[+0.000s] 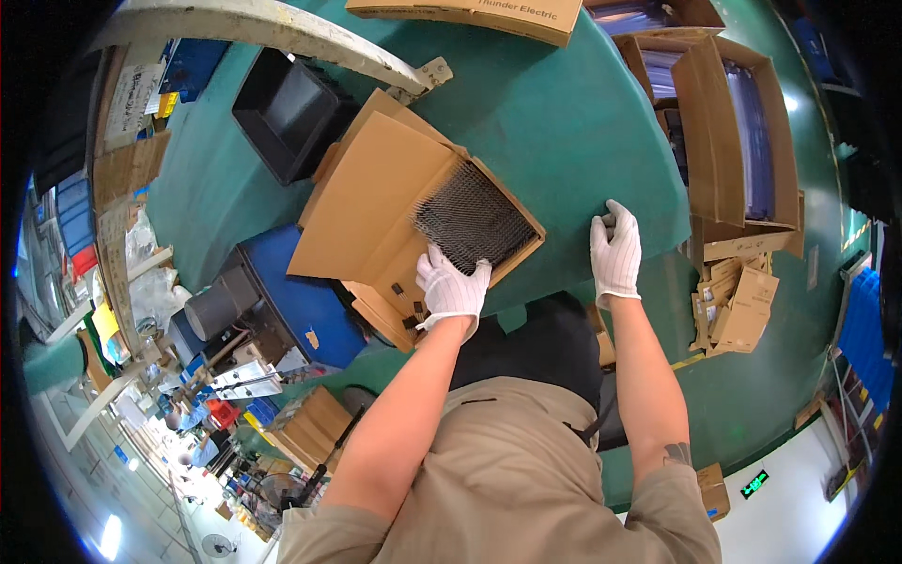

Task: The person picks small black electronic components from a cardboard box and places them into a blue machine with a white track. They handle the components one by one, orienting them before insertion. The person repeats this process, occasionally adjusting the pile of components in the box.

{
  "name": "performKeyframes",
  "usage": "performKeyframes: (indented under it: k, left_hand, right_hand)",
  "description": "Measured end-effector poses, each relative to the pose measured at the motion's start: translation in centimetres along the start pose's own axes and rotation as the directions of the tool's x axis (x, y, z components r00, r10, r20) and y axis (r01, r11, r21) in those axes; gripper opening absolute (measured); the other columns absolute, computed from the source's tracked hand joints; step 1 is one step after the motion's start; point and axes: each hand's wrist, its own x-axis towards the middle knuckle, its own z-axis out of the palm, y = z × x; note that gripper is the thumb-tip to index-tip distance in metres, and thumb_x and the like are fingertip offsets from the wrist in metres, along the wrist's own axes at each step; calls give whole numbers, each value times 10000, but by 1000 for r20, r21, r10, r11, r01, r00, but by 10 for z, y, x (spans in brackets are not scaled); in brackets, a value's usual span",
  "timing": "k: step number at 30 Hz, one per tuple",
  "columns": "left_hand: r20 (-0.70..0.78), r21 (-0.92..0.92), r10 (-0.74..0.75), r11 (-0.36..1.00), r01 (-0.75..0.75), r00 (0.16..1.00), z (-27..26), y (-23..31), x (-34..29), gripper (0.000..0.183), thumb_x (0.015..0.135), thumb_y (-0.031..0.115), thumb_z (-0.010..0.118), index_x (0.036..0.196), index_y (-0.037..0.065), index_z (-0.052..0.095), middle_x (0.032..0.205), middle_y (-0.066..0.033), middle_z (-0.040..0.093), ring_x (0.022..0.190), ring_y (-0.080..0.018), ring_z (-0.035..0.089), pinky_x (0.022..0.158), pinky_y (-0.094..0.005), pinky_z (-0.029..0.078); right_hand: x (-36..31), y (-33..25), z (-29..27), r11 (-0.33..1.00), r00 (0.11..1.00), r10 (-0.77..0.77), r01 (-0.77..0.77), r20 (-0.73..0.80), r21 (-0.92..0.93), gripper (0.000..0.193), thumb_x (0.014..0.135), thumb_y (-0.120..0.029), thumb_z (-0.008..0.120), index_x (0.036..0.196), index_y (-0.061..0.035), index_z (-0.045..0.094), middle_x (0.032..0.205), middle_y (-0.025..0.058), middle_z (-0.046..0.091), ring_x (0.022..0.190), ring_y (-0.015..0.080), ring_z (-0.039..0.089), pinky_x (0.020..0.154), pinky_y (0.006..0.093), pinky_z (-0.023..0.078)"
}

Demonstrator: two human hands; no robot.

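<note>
Brown cardboard box: open at the centre of the frame, broad flap raised toward the upper left, on the smooth green-topped desk; its lower side looks near the front edge, so a pull toward the body could tip it over

Dark grey block of close-packed, thin spiky parts: fills the right half of the box; the points look fine, so sideways pressure might bend them or snag a glove

White-gloved left hand: thumb and fingers part spread against the block's lower edge; whether it grips anything, I cannot tell; lifting by that edge alone could spill the block

White-gloved right hand: right of centre, loosely curled, half open, nothing visible in it; well apart from the box, it steadies no far side

Small dark blocky pieces: loose in the box's lower left, just beside the left hand; a careless sweep could scatter them
</note>
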Motion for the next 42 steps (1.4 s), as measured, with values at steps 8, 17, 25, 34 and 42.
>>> performKeyframes:
  k: [8, 17, 25, 34, 42]
  left_hand:
    - [148, -24, -131, 990, 136, 980, -24, 15, 8, 1111, 694, 488, 803, 1519, -45, 285, 1446, -259, 339, 1353, -442, 369, 1161, -494, 339]
    - [-71, -45, -169, 985, 167, 983, 1, 14, -7, 1009, 723, 396, 808, 1502, -18, 319, 1404, -247, 396, 1317, -440, 412, 1122, -519, 374]
    - [28, -19, -230, 973, 231, 973, -15, 27, 2, 1039, 698, 410, 836, 1520, 36, 321, 1400, -240, 407, 1307, -449, 414, 1119, -513, 374]
    - [-132, -25, -5, 1000, 2, 991, 10, -42, -9, 846, 772, 393, 814, 1467, 97, 433, 1302, -234, 460, 1219, -440, 470, 1087, -555, 371]
    - [-96, -127, 148, 979, -160, 984, 12, -47, -8, 651, 793, 264, 825, 1317, 61, 495, 1232, -211, 499, 1179, -411, 506, 1049, -501, 410]
  right_hand:
    - [1, -1, 1, 1000, 1000, 0, 1, 4, -20, 340, 936, -122, 670, 1251, -20, 596, 969, 121, 632, 820, 257, 639, 776, 386, 534]
    - [-15, -80, -5, 969, 974, -141, 99, 178, 224, 479, 884, -226, 758, 1250, 38, 596, 1040, 214, 645, 961, 357, 645, 871, 411, 521]
    - [-13, -75, 38, 887, 881, -462, 459, 97, 51, 385, 890, -125, 713, 1229, -8, 573, 1016, 194, 634, 926, 389, 616, 814, 463, 503]
    - [-6, -65, 41, 902, 893, -432, 426, 128, 70, 334, 889, -57, 677, 1204, -17, 571, 996, 197, 642, 914, 396, 625, 805, 468, 511]
    - [-4, -64, 47, 901, 894, -433, 427, 116, 71, 330, 884, -37, 667, 1199, -16, 570, 1010, 187, 645, 926, 388, 629, 808, 461, 517]
